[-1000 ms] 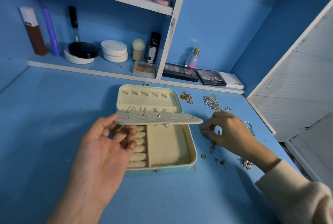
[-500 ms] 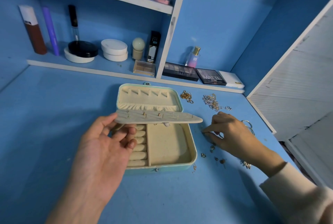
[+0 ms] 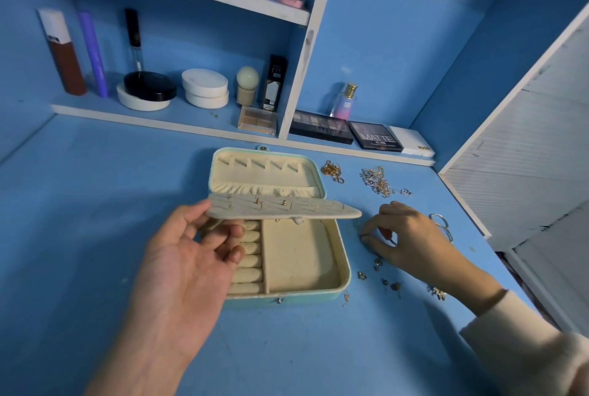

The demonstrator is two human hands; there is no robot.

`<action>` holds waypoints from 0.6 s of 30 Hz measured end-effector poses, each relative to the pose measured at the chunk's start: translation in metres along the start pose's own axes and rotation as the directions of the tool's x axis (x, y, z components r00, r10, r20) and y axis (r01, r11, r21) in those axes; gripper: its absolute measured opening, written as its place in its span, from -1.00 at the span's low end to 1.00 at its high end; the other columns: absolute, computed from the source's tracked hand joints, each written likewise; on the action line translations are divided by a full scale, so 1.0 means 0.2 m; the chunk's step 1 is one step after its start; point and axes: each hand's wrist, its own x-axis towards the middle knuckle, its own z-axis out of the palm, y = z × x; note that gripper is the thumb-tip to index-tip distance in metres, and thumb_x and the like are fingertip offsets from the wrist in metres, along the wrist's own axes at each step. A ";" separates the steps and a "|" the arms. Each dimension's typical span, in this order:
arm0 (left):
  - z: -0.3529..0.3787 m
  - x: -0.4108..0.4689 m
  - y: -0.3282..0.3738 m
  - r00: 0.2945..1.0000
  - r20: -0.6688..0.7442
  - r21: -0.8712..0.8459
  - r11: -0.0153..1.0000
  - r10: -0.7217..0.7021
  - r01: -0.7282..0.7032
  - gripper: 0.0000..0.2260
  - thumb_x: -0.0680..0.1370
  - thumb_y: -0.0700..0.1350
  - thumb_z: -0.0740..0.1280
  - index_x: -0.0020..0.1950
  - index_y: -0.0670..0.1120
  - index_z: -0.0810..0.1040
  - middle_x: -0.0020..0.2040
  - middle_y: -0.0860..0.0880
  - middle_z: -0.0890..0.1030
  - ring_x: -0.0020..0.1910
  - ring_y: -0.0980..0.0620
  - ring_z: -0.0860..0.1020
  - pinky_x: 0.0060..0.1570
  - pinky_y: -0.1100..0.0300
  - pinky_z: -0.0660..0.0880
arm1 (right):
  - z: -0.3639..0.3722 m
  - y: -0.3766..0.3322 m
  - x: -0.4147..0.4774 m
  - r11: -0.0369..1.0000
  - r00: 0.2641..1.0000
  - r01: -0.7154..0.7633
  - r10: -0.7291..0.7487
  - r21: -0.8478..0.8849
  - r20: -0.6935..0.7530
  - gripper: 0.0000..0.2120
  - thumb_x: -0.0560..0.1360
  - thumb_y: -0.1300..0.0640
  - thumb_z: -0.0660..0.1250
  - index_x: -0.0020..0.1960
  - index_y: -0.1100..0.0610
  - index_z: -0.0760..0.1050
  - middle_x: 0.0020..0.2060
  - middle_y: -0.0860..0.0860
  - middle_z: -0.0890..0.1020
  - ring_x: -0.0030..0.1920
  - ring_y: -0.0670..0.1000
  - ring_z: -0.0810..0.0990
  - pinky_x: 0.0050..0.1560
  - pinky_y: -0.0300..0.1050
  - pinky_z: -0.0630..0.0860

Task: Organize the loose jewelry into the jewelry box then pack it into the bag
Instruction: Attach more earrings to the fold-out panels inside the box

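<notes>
A mint jewelry box (image 3: 345, 271) lies open on the blue desk, cream lined inside. My left hand (image 3: 194, 255) holds up its earring flap (image 3: 280, 209) by the left end, thumb on top and fingers beneath; a few gold studs sit on the flap. My right hand (image 3: 404, 236) is just right of the box, its fingertips pinching a small piece of jewelry on the desk. Loose earrings (image 3: 381, 274) lie below that hand. A gold chain (image 3: 331, 170), a silver chain pile (image 3: 379, 183) and bangles (image 3: 441, 225) lie farther back and right. No bag is in view.
Cosmetics fill the shelf behind: a brown bottle (image 3: 62, 51), round compacts (image 3: 205, 88), eyeshadow palettes (image 3: 376, 136) and a perfume bottle (image 3: 345, 100). A white cabinet panel (image 3: 522, 140) borders the desk at the right. The desk's right edge (image 3: 516, 274) drops off near my right wrist.
My right hand has shifted slightly toward me along the box's right side, fingertips closing on a small piece. My left hand and the flap have stayed put.
</notes>
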 end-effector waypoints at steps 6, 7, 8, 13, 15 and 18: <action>0.01 0.00 0.00 1.000 -0.011 -0.013 1.000 -0.005 0.005 -0.83 0.35 -0.11 0.28 -0.10 -0.11 0.46 -0.21 -0.05 0.54 -0.33 0.03 0.41 -0.29 0.18 0.23 | -0.12 -0.05 0.16 0.975 0.988 -0.126 0.140 0.184 -0.069 -0.89 0.42 0.22 0.43 -0.22 0.03 0.59 -0.37 -0.04 0.52 -0.31 -0.09 0.47 -0.31 -0.36 0.35; 0.01 0.00 0.00 1.000 -0.016 -0.015 1.000 -0.004 0.003 -0.84 0.34 -0.11 0.28 -0.11 -0.11 0.46 -0.22 -0.05 0.54 -0.33 0.03 0.41 -0.29 0.18 0.23 | -0.17 -0.09 0.21 0.948 0.980 -0.144 0.177 0.284 -0.095 -0.89 0.44 0.21 0.41 -0.22 0.03 0.59 -0.35 -0.01 0.57 -0.31 -0.08 0.48 -0.31 -0.36 0.36; 0.01 -0.01 0.00 1.000 -0.018 -0.017 1.000 -0.005 0.004 -0.85 0.33 -0.11 0.28 -0.12 -0.10 0.45 -0.23 -0.05 0.54 -0.33 0.03 0.41 -0.29 0.18 0.23 | -0.22 -0.13 0.26 0.907 0.975 -0.155 0.206 0.392 -0.090 -0.89 0.46 0.20 0.40 -0.20 0.03 0.59 -0.35 -0.04 0.60 -0.33 -0.10 0.49 -0.33 -0.37 0.36; 0.02 -0.01 0.01 1.000 -0.020 -0.050 0.999 -0.018 0.017 -0.93 0.34 -0.13 0.27 -0.22 -0.09 0.43 -0.31 -0.03 0.54 -0.34 0.03 0.39 -0.29 0.17 0.22 | -0.27 -0.40 0.48 0.742 0.978 -0.148 0.010 0.654 0.210 -0.90 0.47 0.26 0.37 -0.16 0.10 0.60 -0.33 -0.08 0.61 -0.34 -0.20 0.49 -0.30 -0.39 0.39; 0.02 -0.01 0.01 0.999 -0.021 -0.056 0.998 -0.032 0.031 -0.92 0.33 -0.13 0.27 -0.22 -0.09 0.42 -0.33 -0.03 0.55 -0.34 0.02 0.39 -0.29 0.17 0.22 | -0.22 -0.46 0.51 0.735 0.950 -0.166 -0.060 0.658 0.306 -0.92 0.48 0.28 0.36 -0.14 0.15 0.60 -0.29 -0.01 0.62 -0.33 -0.19 0.50 -0.28 -0.31 0.42; 0.01 0.00 0.01 0.999 -0.025 -0.076 0.996 -0.043 0.041 -0.90 0.32 -0.14 0.27 -0.19 -0.10 0.44 -0.31 -0.05 0.56 -0.35 0.02 0.40 -0.30 0.17 0.22 | -0.17 -0.50 0.54 0.701 0.918 -0.212 -0.096 0.680 0.385 -0.93 0.50 0.29 0.33 -0.12 0.19 0.58 -0.28 0.04 0.62 -0.31 -0.14 0.53 -0.27 -0.27 0.44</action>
